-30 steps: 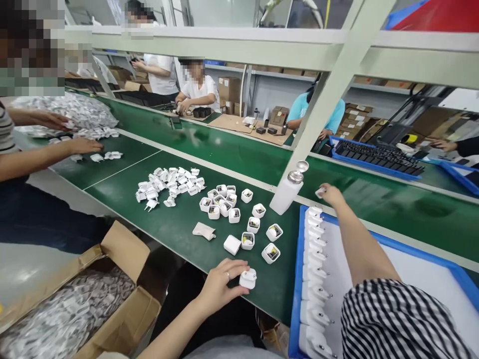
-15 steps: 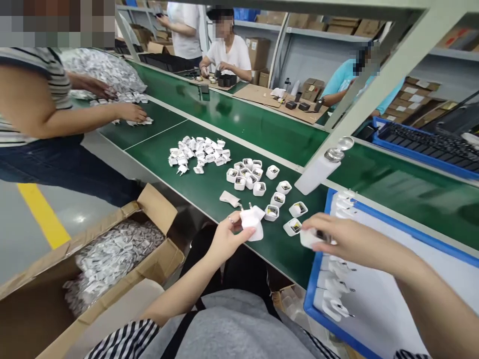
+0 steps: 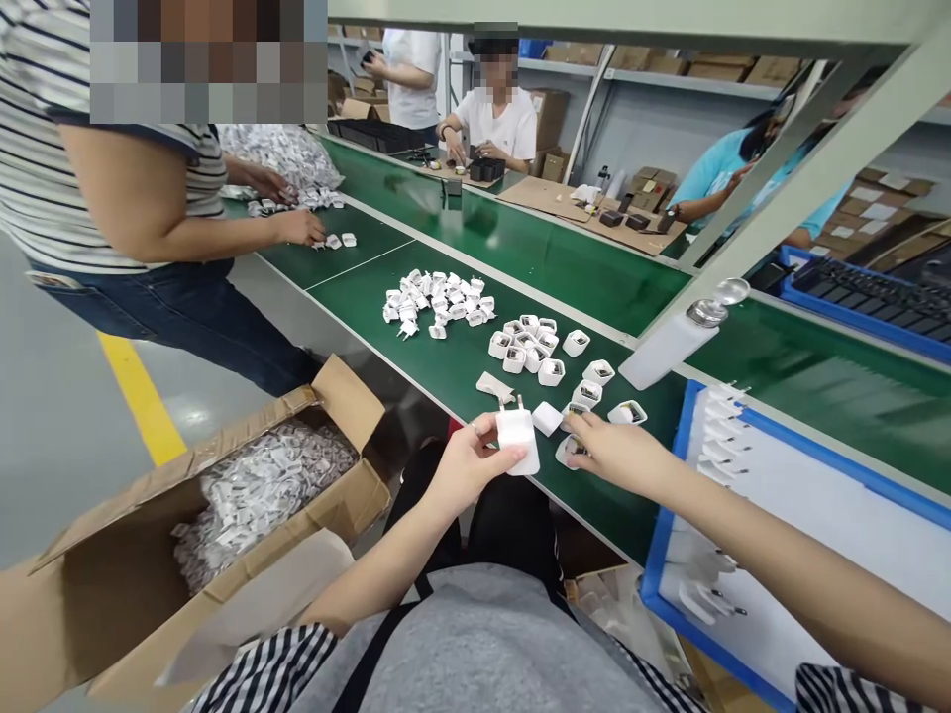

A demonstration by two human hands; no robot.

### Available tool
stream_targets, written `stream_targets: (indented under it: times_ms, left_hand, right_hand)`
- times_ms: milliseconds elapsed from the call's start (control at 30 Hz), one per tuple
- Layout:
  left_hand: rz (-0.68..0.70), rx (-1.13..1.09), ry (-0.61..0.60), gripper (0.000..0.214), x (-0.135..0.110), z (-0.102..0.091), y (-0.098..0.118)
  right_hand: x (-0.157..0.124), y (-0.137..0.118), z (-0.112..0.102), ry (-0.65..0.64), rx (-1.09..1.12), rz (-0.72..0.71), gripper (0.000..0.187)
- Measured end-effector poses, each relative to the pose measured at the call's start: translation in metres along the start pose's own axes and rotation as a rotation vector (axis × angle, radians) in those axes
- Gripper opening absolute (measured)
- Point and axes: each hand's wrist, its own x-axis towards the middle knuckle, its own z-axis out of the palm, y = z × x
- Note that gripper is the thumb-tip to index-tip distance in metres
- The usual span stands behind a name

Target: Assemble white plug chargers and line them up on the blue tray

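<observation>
My left hand (image 3: 475, 460) pinches a white two-pin plug charger (image 3: 518, 443), its pins pointing away from me, above the bench's near edge. To its right, my right hand (image 3: 613, 451) has its fingers and thumb closed around an open white charger housing (image 3: 569, 453), partly hidden by the fingers. Between the hands lies a plain white block (image 3: 548, 419). Several open housings (image 3: 527, 342) with small circuit parts inside stand just beyond. A pale crumpled piece (image 3: 493, 386) rests behind the plug. Farther left is a pile of white plug pieces (image 3: 438, 297).
A blue-rimmed tray (image 3: 652, 584) at the right holds rows of white plugs. A white pump bottle (image 3: 665, 352) stands by the slanted post. Left and below is a carton (image 3: 134, 604) of bagged white pieces. A co-worker's hand (image 3: 301, 228) handles pieces at far left; other people sit across.
My right hand has moved left from beside the tray to the housings near my left hand. The left hand still holds the plug charger. The whole view has shifted somewhat.
</observation>
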Motion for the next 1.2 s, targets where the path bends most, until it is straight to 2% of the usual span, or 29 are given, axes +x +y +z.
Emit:
stream_targets:
  times_ms: [100,200,267,400,500,600,767,933,1000,1100,1200]
  left_hand:
    - [0.012,-0.007,-0.022,0.033,0.003,0.001,-0.003]
    - [0.026,0.013,-0.074,0.034,0.008,0.003,-0.005]
    - [0.040,0.079,-0.098,0.036,0.010,0.004,-0.003]
    - [0.129,0.307,-0.057,0.036,0.011,0.006,0.002]
    - [0.181,0.337,-0.084,0.032,0.011,0.007,0.002]
    - [0.214,0.287,-0.131,0.030,0.009,0.006,-0.001]
    - [0.285,0.440,-0.053,0.035,0.005,0.007,-0.001]
    - [0.368,0.464,-0.006,0.033,0.002,0.007,0.002]
    - [0.408,0.472,0.008,0.032,0.002,0.007,0.003]
    - [0.447,0.463,-0.038,0.033,0.003,0.006,0.003]
    - [0.391,0.396,-0.070,0.039,0.008,0.005,0.000]
  right_hand:
    - [-0.012,-0.006,-0.025,0.128,0.264,-0.117,0.055]
    - [-0.015,-0.016,-0.038,0.167,0.559,-0.247,0.065]
    - [-0.010,-0.022,-0.038,0.203,0.701,-0.245,0.051]
    - [0.006,-0.025,-0.032,0.278,0.915,-0.230,0.019]
    - [0.009,-0.029,-0.032,0.316,0.935,-0.220,0.009]
    - [0.006,-0.036,-0.034,0.392,0.838,-0.238,0.007]
    - [0.003,-0.043,-0.029,0.543,0.792,-0.341,0.008]
    - [0.003,-0.039,-0.017,0.737,0.799,-0.481,0.010]
    - [0.002,-0.038,-0.017,0.752,0.823,-0.490,0.010]
    - [0.001,-0.038,-0.022,0.691,0.918,-0.418,0.007]
    - [0.003,-0.032,-0.033,0.622,1.128,-0.220,0.010]
